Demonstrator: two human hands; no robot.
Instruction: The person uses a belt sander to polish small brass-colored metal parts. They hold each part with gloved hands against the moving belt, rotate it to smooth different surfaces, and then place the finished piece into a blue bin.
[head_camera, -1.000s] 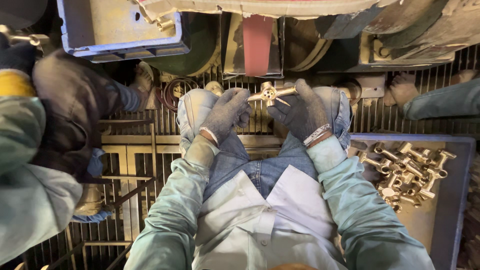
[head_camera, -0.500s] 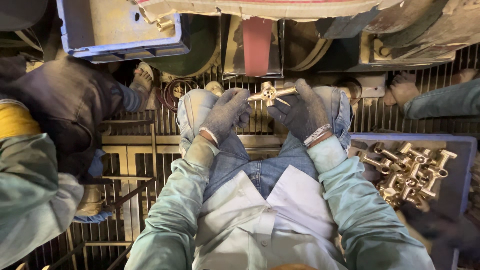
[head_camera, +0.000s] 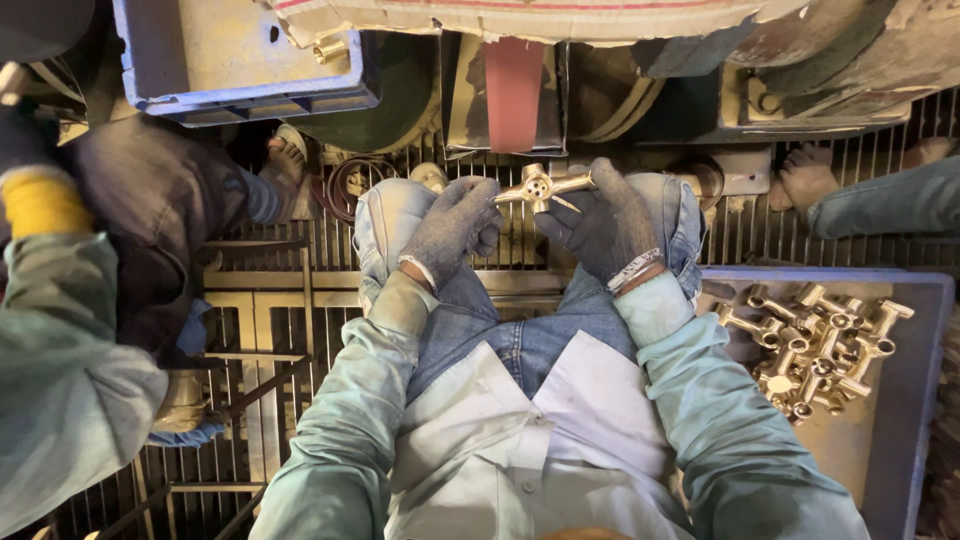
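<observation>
Both my hands wear grey knit gloves and hold one brass cross-shaped fitting (head_camera: 540, 186) above my knees. My left hand (head_camera: 452, 228) grips its left arm. My right hand (head_camera: 604, 222) grips its right arm and body. The fitting sits just below a vertical reddish sanding belt (head_camera: 513, 92) of the machine in front of me. I am seated, in blue jeans and a pale green jacket.
A blue tray (head_camera: 905, 400) at my right holds several brass fittings (head_camera: 815, 345). Another blue tray (head_camera: 215, 55) stands at the upper left. A co-worker's sleeve (head_camera: 60, 380) and dark trousers fill the left side. Another person's bare foot (head_camera: 803, 180) rests on the metal floor grate (head_camera: 270, 320).
The co-worker at the left has shifted, the yellow cuff moving lower in view. My hands and the brass fitting have stayed in place.
</observation>
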